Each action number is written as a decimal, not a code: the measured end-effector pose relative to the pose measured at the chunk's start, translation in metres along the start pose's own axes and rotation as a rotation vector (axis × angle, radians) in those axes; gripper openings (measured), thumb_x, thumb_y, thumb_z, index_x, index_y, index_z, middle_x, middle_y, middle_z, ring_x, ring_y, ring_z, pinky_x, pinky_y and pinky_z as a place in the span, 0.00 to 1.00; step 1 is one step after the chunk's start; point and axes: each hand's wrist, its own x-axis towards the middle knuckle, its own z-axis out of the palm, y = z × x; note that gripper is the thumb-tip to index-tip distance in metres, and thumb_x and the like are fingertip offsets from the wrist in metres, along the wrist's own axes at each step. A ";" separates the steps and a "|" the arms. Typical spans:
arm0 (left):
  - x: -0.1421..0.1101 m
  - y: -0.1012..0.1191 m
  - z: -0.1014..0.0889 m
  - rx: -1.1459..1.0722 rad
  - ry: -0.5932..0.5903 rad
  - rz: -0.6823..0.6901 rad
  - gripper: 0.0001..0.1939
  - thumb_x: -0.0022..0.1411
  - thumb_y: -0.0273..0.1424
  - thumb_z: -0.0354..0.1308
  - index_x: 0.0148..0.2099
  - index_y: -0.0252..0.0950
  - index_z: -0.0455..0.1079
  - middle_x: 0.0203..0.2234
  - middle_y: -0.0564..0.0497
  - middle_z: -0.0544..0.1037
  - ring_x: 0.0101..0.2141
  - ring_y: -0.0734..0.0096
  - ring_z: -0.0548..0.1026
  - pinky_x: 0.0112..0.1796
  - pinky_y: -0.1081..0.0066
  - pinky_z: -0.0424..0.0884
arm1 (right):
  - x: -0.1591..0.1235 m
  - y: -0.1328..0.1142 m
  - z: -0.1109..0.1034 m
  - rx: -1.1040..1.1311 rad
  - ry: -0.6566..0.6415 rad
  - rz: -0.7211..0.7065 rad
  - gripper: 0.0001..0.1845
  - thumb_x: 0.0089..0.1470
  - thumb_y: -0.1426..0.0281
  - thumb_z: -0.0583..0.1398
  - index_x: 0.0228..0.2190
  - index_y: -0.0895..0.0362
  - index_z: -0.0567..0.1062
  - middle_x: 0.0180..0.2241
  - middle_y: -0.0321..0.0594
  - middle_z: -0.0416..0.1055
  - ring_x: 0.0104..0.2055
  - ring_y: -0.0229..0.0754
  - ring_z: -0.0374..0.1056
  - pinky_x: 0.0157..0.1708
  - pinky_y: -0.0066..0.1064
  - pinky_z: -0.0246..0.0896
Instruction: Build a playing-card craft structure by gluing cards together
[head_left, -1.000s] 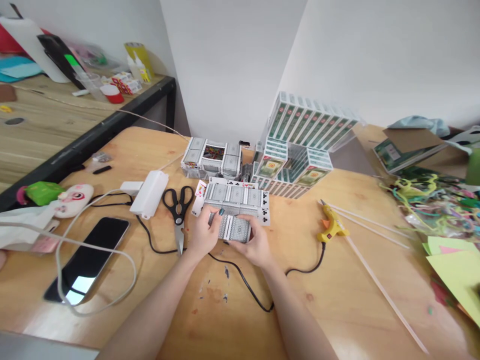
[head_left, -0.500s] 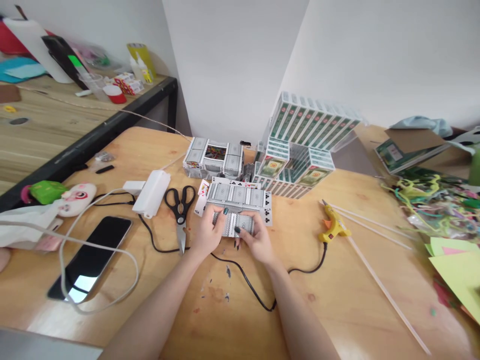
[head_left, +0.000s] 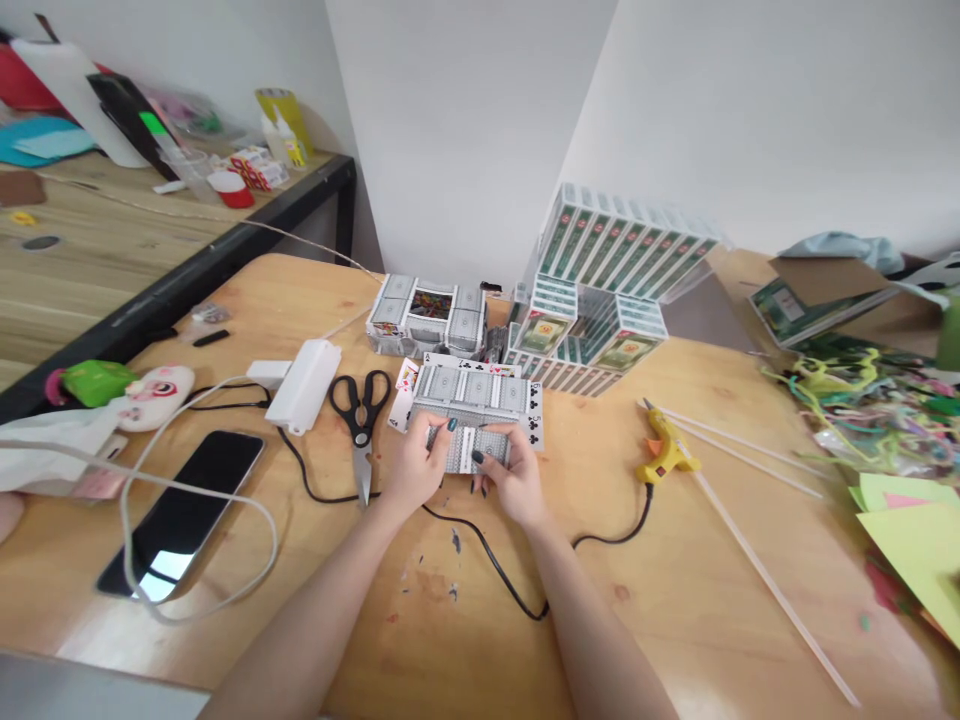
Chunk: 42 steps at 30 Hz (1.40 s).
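Playing cards joined into a flat structure (head_left: 471,388) lie at the middle of the table, grey patterned backs up, with card faces such as black clubs showing along the edges. At its near side, both hands pinch a strip of playing cards (head_left: 459,452) that has a pale seam. My left hand (head_left: 417,464) grips the strip's left end, thumb on top. My right hand (head_left: 513,474) holds the right end between thumb and fingers, some fingertips beneath it. Whether the strip is attached to the larger structure cannot be made out.
A card-covered box (head_left: 427,318) stands behind, beside stacked card packs (head_left: 622,240). Black-handled scissors (head_left: 361,425) and a white power adapter (head_left: 304,388) lie left, near a phone (head_left: 184,510). On the right are a yellow glue gun (head_left: 667,452), its black cable and glue sticks (head_left: 776,588).
My right hand has shifted very slightly, its thumb a little further right on the strip. My left hand keeps its hold, and the other things stay where they were.
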 end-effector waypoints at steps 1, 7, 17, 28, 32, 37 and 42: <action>0.000 0.000 0.000 0.007 -0.003 -0.003 0.07 0.61 0.34 0.47 0.35 0.37 0.63 0.22 0.54 0.71 0.23 0.73 0.68 0.25 0.75 0.62 | 0.000 0.000 0.000 -0.001 0.003 0.003 0.16 0.46 0.67 0.61 0.37 0.55 0.61 0.14 0.22 0.60 0.12 0.30 0.59 0.12 0.20 0.54; 0.001 0.000 0.000 0.047 -0.004 0.004 0.06 0.60 0.32 0.48 0.34 0.37 0.64 0.21 0.55 0.71 0.20 0.75 0.67 0.23 0.75 0.60 | 0.001 0.001 -0.001 -0.002 0.016 0.019 0.17 0.45 0.68 0.61 0.37 0.55 0.62 0.14 0.22 0.60 0.11 0.30 0.59 0.11 0.20 0.53; 0.002 0.000 0.000 0.072 -0.002 0.013 0.05 0.59 0.32 0.48 0.34 0.37 0.64 0.20 0.55 0.70 0.20 0.74 0.67 0.22 0.75 0.59 | 0.001 0.000 -0.001 0.016 0.033 0.030 0.16 0.44 0.70 0.61 0.37 0.55 0.63 0.14 0.22 0.60 0.11 0.30 0.59 0.11 0.20 0.52; 0.003 -0.003 -0.002 0.054 -0.031 0.008 0.08 0.59 0.34 0.48 0.34 0.36 0.64 0.16 0.58 0.65 0.16 0.77 0.62 0.20 0.76 0.55 | 0.001 -0.001 -0.002 0.051 0.029 0.039 0.17 0.44 0.72 0.61 0.37 0.56 0.63 0.14 0.22 0.61 0.11 0.30 0.59 0.11 0.20 0.52; 0.003 -0.003 -0.002 0.046 -0.042 0.011 0.09 0.60 0.35 0.48 0.33 0.36 0.64 0.15 0.58 0.64 0.16 0.77 0.62 0.20 0.76 0.55 | 0.001 0.000 -0.002 0.049 0.034 0.038 0.17 0.43 0.72 0.61 0.37 0.56 0.63 0.15 0.22 0.61 0.11 0.30 0.59 0.11 0.20 0.52; 0.003 -0.004 -0.002 0.049 -0.055 0.019 0.09 0.59 0.35 0.48 0.33 0.36 0.64 0.15 0.58 0.64 0.17 0.76 0.63 0.21 0.76 0.56 | 0.001 -0.002 -0.002 0.026 0.039 0.039 0.16 0.43 0.71 0.61 0.36 0.55 0.63 0.16 0.23 0.61 0.11 0.30 0.59 0.11 0.20 0.52; 0.004 -0.005 -0.002 0.035 -0.050 -0.022 0.09 0.59 0.36 0.48 0.33 0.37 0.65 0.13 0.59 0.62 0.15 0.77 0.59 0.19 0.76 0.53 | 0.002 -0.005 -0.005 0.028 -0.021 0.082 0.17 0.43 0.69 0.61 0.37 0.55 0.63 0.16 0.24 0.62 0.12 0.30 0.60 0.12 0.21 0.53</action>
